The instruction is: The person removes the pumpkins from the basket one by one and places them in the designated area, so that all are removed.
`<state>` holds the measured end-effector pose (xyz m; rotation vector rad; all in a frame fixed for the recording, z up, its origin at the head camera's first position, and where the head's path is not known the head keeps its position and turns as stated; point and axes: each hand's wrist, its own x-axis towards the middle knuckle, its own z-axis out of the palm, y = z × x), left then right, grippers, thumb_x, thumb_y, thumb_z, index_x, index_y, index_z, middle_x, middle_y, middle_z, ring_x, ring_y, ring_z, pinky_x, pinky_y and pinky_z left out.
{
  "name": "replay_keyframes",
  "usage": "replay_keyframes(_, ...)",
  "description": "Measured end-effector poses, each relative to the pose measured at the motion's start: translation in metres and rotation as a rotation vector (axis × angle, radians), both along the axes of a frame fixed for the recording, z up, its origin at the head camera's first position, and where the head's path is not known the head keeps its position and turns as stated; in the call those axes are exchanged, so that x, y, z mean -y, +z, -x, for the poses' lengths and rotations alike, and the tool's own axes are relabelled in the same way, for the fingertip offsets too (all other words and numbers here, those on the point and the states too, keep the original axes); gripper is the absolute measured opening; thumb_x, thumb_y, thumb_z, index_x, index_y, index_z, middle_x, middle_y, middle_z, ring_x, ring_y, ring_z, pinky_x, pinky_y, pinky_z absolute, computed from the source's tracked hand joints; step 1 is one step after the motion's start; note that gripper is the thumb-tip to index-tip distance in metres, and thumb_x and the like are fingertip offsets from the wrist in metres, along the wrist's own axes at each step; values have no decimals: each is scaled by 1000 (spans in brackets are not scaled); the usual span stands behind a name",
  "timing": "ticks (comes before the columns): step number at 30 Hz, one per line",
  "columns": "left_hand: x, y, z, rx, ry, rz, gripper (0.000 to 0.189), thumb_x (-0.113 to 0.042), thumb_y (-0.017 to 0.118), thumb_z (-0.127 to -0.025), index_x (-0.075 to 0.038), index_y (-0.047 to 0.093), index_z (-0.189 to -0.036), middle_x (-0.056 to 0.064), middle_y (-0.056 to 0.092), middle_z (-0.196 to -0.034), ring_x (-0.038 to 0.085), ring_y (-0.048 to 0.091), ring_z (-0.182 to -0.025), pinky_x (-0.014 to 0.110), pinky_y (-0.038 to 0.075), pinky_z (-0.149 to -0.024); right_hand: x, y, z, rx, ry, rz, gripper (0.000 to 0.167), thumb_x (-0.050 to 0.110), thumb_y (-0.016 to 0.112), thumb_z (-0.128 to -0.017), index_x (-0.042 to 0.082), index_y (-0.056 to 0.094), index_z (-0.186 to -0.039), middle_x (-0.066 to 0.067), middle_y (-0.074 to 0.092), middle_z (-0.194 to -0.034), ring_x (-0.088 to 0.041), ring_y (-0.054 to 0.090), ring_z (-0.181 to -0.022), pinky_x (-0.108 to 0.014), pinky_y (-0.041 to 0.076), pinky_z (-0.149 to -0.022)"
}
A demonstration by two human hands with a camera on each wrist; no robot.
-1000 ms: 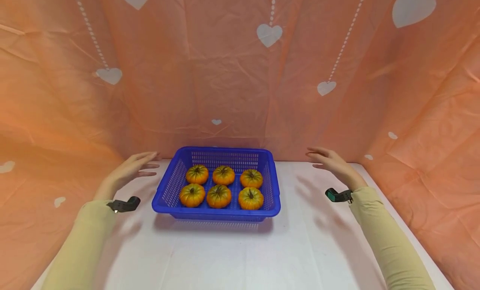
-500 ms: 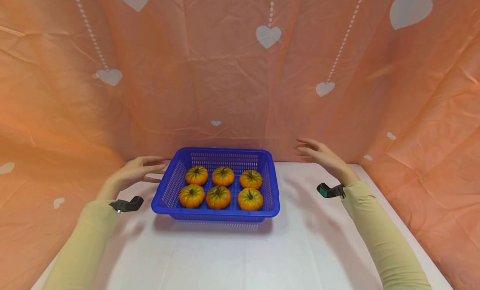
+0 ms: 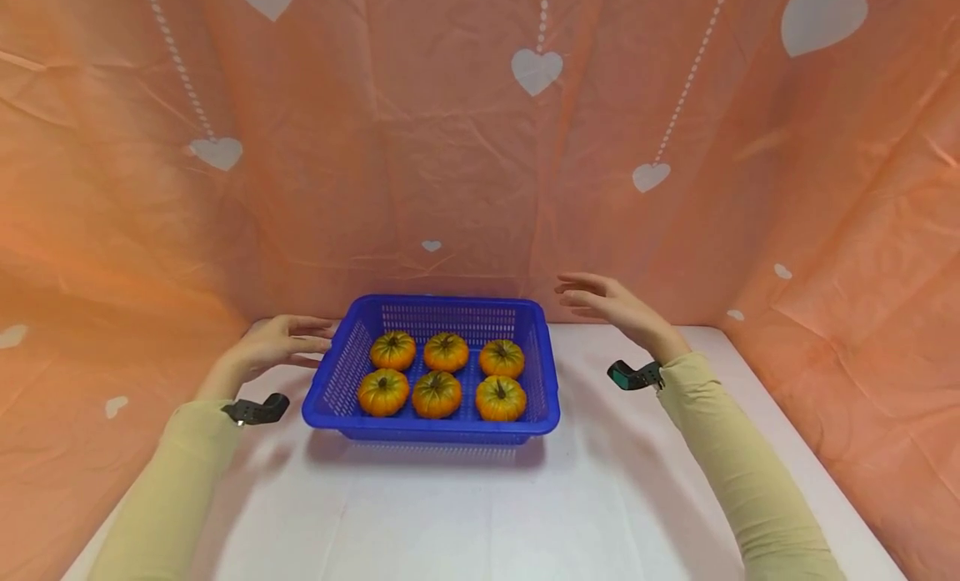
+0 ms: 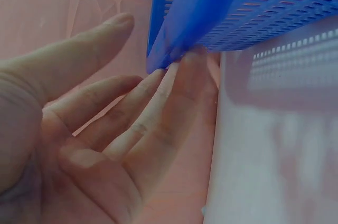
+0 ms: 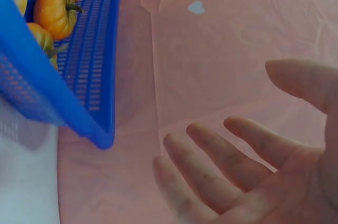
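The left hand (image 3: 273, 343) has its fingers loosely stretched out with the thumb lifted well away from them, and the tips sit right at the left rim of the blue basket (image 3: 431, 427); honestly can't tell if they're touching it or just beside it. The right hand (image 3: 618, 310) is spread pretty wide too, thumb well off to one side, holding nothing, and hanging in the air a bit apart from the basket's right side. The basket itself sits upright on the white tabletop (image 3: 412, 514), toward the back, with six small pumpkins (image 3: 438, 395) in it, two rows of three. Handling-wise, it looks like thin slotted plastic, so probably light with a bit of flex and a slightly slick rim; best grip would be fingers under the lip at the middle of both short sides, kept level, since the pumpkins look round enough to roll. Hard to say if those are real or fake, so their weight is anyone's guess. No brand, label or lettering readable anywhere, not even on the black wrist mount (image 3: 258, 409); the orange backdrop (image 3: 450, 147) just has white hearts (image 3: 537, 71) and dotted strings printed on it.
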<state>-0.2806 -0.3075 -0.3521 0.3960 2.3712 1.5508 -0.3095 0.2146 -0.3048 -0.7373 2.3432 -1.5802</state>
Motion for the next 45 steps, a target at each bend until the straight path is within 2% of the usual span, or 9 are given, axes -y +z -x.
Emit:
replay_keyframes(5,-1,-1,0,-7,27,37,64,-10,66,-91,15,33,-140,36,46,-131,28,64,-101,44,53,-84,14,1,5,24,36,-4,55,28,55,-98,6,38,-145,-21,43,-141,-36,46,-126,-52,36,-104)
replay_keyframes(12,-5,-2,0,0,45,89,62,-13,68,-89,14,40,-137,35,48,-130,32,64,-101,46,54,-83,31,3,12,42,95,-12,54,26,56,-97,4,40,-144,-17,46,-140,-39,43,-127,-46,41,-102)
replay_keyframes(16,-7,-3,1,4,40,128,61,-15,69,-89,12,42,-137,32,52,-127,33,64,-101,46,54,-83,39,3,14,40,110,-21,49,27,58,-96,8,46,-140,-12,49,-138,-34,45,-127,-47,39,-103)
replay_keyframes(21,-7,-3,1,4,38,131,60,-15,69,-89,12,42,-137,31,54,-125,33,64,-100,44,54,-82,49,4,16,40,122,-57,48,28,59,-96,11,48,-140,-14,45,-142,-27,48,-125,-54,34,-105)
replay_keyframes(26,-7,-4,2,2,40,135,60,-15,70,-88,12,44,-135,30,55,-123,32,64,-99,45,54,-82,58,3,19,50,140,-100,50,30,58,-96,12,47,-141,-11,46,-142,-25,49,-124,-49,36,-105)
replay_keyframes(32,-8,-5,3,-4,37,157,60,-16,71,-87,11,46,-134,31,54,-124,32,64,-98,46,54,-82,68,-5,28,48,174,-92,47,23,56,-98,8,46,-141,-18,47,-140,-31,48,-124,-46,39,-103)
replay_keyframes(38,-9,-4,3,0,32,162,60,-15,71,-87,11,46,-134,30,55,-123,32,64,-98,45,55,-80,78,-15,35,40,193,-100,47,17,55,-97,-2,44,-140,-19,53,-133,-28,53,-119,-45,42,-101)
replay_keyframes(42,-8,-4,4,-4,26,156,60,-15,71,-87,12,45,-135,30,56,-122,32,64,-97,44,55,-79,84,-19,37,0,199,-155,47,16,57,-96,-2,46,-138,-19,56,-129,-25,52,-119,-40,43,-101)
replay_keyframes(45,-7,-5,4,-1,22,150,60,-14,71,-87,12,44,-135,29,56,-121,32,64,-97,44,55,-79,88,-23,38,-40,209,-213,47,14,61,-94,-1,48,-137,-21,55,-129,-29,50,-121,-40,41,-101)
